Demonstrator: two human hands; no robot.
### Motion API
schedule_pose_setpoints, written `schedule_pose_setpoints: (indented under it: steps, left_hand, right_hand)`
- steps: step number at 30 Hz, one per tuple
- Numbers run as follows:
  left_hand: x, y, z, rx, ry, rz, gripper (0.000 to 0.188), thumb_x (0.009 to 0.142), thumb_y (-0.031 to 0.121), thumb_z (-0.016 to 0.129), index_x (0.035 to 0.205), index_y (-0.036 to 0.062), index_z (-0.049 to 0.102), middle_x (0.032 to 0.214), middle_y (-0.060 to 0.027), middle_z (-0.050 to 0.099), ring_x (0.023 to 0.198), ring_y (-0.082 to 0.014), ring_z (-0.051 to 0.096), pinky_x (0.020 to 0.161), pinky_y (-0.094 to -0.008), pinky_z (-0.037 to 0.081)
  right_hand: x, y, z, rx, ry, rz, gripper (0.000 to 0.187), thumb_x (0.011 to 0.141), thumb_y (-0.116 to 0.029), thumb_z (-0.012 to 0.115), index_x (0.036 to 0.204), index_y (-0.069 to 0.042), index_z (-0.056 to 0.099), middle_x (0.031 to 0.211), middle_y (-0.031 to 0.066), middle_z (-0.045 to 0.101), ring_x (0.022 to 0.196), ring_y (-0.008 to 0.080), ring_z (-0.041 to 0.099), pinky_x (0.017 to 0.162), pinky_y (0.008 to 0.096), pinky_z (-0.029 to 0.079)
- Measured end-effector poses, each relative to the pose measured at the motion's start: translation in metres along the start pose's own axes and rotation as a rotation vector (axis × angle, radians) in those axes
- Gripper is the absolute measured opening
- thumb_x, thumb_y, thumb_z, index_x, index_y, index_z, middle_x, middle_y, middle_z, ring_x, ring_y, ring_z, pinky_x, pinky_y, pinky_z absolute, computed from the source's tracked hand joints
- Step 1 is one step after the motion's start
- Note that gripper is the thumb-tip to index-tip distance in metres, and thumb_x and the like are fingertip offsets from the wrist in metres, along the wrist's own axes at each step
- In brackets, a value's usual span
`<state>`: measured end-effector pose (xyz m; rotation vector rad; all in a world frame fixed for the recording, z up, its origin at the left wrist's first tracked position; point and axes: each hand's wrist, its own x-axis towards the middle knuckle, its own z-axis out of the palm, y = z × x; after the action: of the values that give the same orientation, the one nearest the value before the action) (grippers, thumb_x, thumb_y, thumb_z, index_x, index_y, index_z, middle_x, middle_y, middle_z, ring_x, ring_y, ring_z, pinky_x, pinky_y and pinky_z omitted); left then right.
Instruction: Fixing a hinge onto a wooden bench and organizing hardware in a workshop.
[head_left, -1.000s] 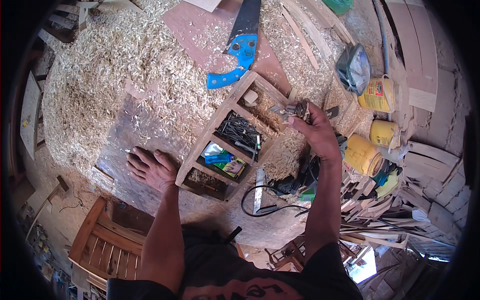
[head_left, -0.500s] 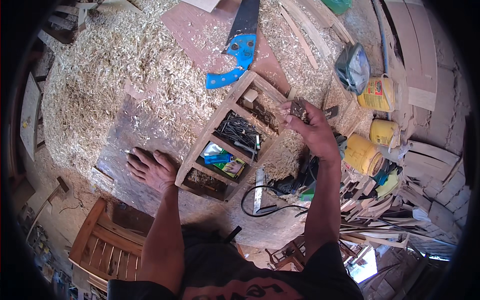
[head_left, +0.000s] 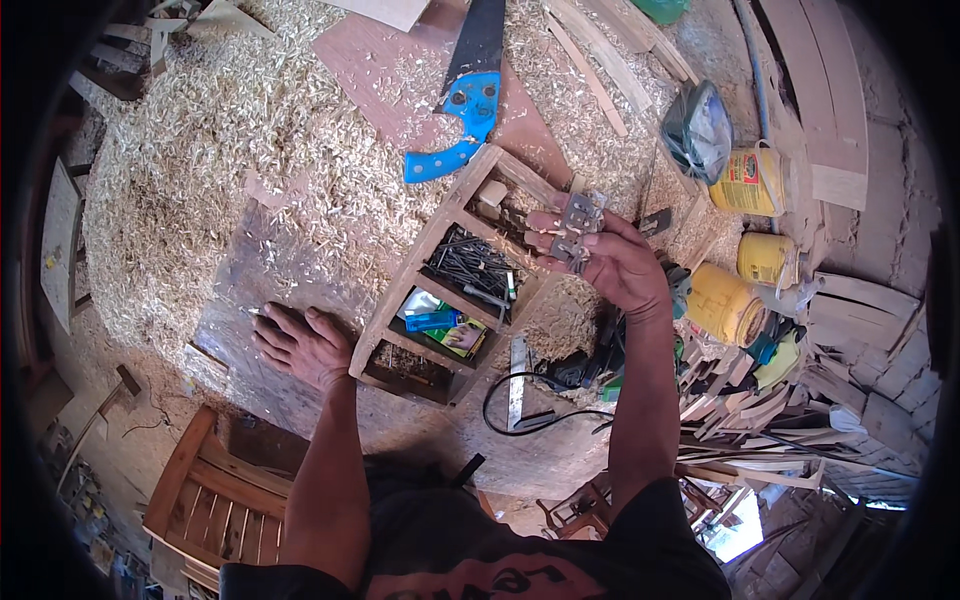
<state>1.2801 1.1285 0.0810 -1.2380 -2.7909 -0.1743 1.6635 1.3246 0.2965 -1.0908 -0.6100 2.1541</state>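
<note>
My left hand (head_left: 305, 345) rests flat on the wooden bench (head_left: 240, 290), fingers apart, beside a wooden tray (head_left: 400, 290) divided into compartments. A tiny pale bit shows at its fingertips; I cannot tell what it is. Over the tray's right side, my right hand (head_left: 625, 265) grips what looks like a metal hinge (head_left: 580, 215), grey plates with holes, between thumb and fingers. One compartment is full of dark nails (head_left: 465, 265). Another contains a blue object (head_left: 433, 320) and a green and yellow packet (head_left: 466, 338). A small wooden block (head_left: 492, 194) sits in the far compartment.
A blue-handled saw (head_left: 470, 110) lies beyond the tray on a reddish board (head_left: 365, 65). Wood shavings (head_left: 180, 160) cover the left and far side. Yellow containers (head_left: 722, 300) stand on the right. A black cable (head_left: 490, 415) and a metal square (head_left: 517, 380) are near the tray.
My right hand has turned and opened outward a little, so the metal plates now face up and show their holes. My left hand has stayed flat on the bench.
</note>
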Motion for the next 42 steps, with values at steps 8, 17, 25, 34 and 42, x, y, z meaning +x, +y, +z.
schedule_pose_setpoints:
  steps: [8,17,25,34,42]
  left_hand:
    - [-0.001,0.003,0.000,-0.014,0.025,0.006,0.078,0.110,0.061,0.037,0.172,0.0144,0.034,0.175,-0.0219,0.032,0.162,-0.0477,0.024,0.129,-0.0641,0.019]
    - [-0.001,0.001,0.001,-0.013,0.035,0.013,0.077,0.110,0.060,0.037,0.171,0.0135,0.036,0.174,-0.0231,0.033,0.160,-0.0488,0.027,0.129,-0.0647,0.020]
    - [-0.001,0.004,0.001,-0.004,0.028,0.015,0.077,0.110,0.061,0.036,0.171,0.0139,0.034,0.175,-0.0242,0.031,0.161,-0.0490,0.026,0.129,-0.0648,0.019]
    - [-0.002,0.002,-0.001,0.005,-0.016,0.014,0.078,0.110,0.059,0.036,0.172,0.0109,0.032,0.176,-0.0269,0.027,0.161,-0.0502,0.024,0.129,-0.0654,0.018]
    - [-0.003,-0.006,0.001,0.064,-0.022,0.026,0.079,0.109,0.060,0.036,0.172,0.0115,0.033,0.175,-0.0279,0.029,0.161,-0.0491,0.025,0.129,-0.0653,0.021]
  right_hand:
    - [0.002,0.001,-0.012,-0.098,0.062,0.025,0.058,0.107,-0.003,0.056,0.162,0.005,0.041,0.152,0.0246,0.061,0.138,0.0406,0.064,0.117,0.0591,0.051]
    - [0.000,0.003,-0.027,-0.064,0.199,0.063,0.045,0.113,-0.014,0.058,0.152,0.005,0.052,0.149,0.0200,0.064,0.131,0.0405,0.068,0.112,0.0591,0.056]
    - [0.000,0.004,-0.034,0.022,0.059,0.041,0.054,0.116,-0.035,0.051,0.151,0.007,0.053,0.154,0.0217,0.059,0.133,0.0414,0.067,0.117,0.0596,0.051]
    - [-0.003,0.006,-0.032,0.118,0.040,0.005,0.047,0.115,-0.026,0.049,0.147,0.007,0.057,0.159,0.0201,0.054,0.136,0.0355,0.064,0.118,0.0582,0.052]
    - [-0.012,0.024,-0.002,-0.360,0.227,-0.102,0.043,0.106,-0.004,0.055,0.148,0.002,0.058,0.155,0.0166,0.059,0.123,0.0353,0.071,0.113,0.0565,0.054]
